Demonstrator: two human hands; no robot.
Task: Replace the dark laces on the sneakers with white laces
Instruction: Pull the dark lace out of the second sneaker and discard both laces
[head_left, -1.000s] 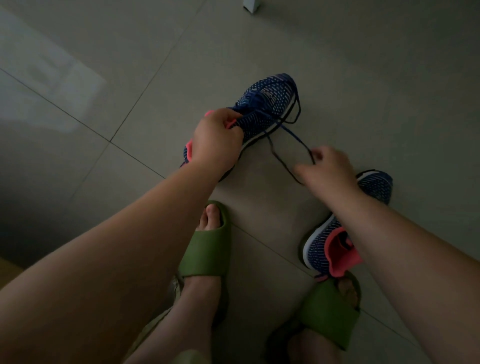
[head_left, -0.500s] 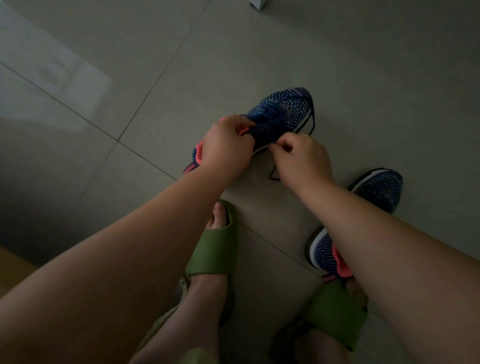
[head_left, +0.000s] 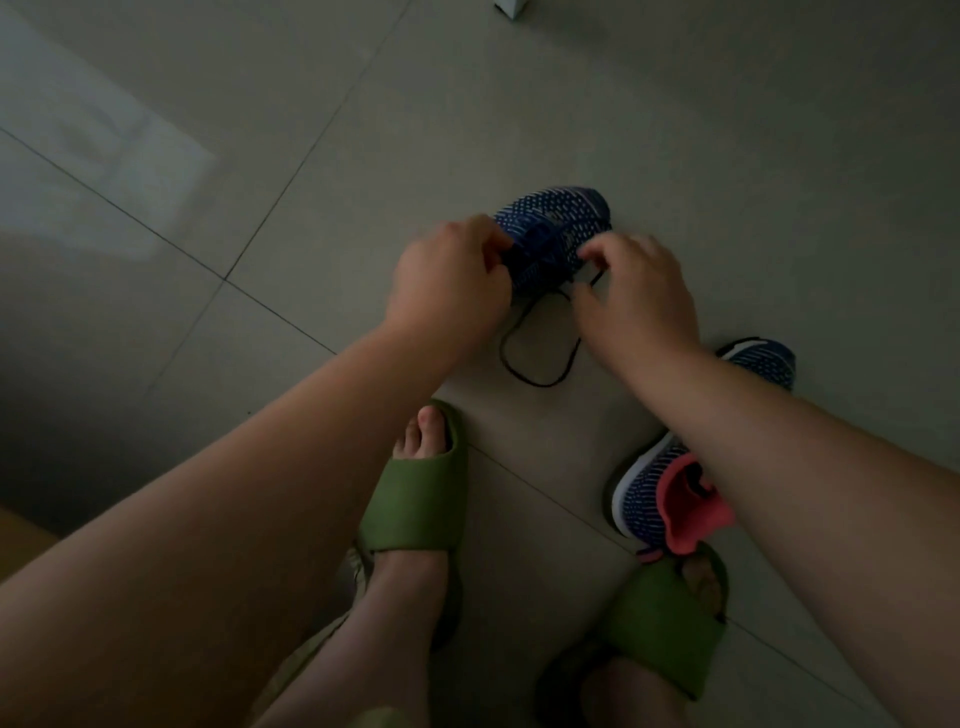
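Head view, looking down at a grey tiled floor (head_left: 519, 114) in dim light. The left hand (head_left: 447, 291) grips the near side of a blue knit sneaker (head_left: 558, 218), its fingers curled in at the lacing area; the toe of this sneaker points away from the viewer. The right hand (head_left: 636, 296) rests at the sneaker's right flank with fingers bent, thumb and forefinger pinching the dark lace (head_left: 540, 374) where it leaves the eyelets. The slack of the lace hangs from between the hands in a loop that lies on the floor just below them. A second blue sneaker (head_left: 644, 493), with white sole edge and coral pink lining, lies on the floor to the right, partly hidden under the right forearm, well apart from the first sneaker and just beside the right foot. Both feet wear green slide sandals: the left sandal (head_left: 415, 504) directly below the lace loop, the right sandal (head_left: 660, 634) at the lower edge of the view. No brand mark, label or writing can be read on either sneaker or on the sandals; the light is too low and the knit pattern too fine. Dark grout lines cross the floor diagonally. A small white object (head_left: 511, 8) is cut off by the top edge. Open floor lies beyond the held sneaker and to the left; a pale reflection (head_left: 104, 156) shows on the tiles at upper left.
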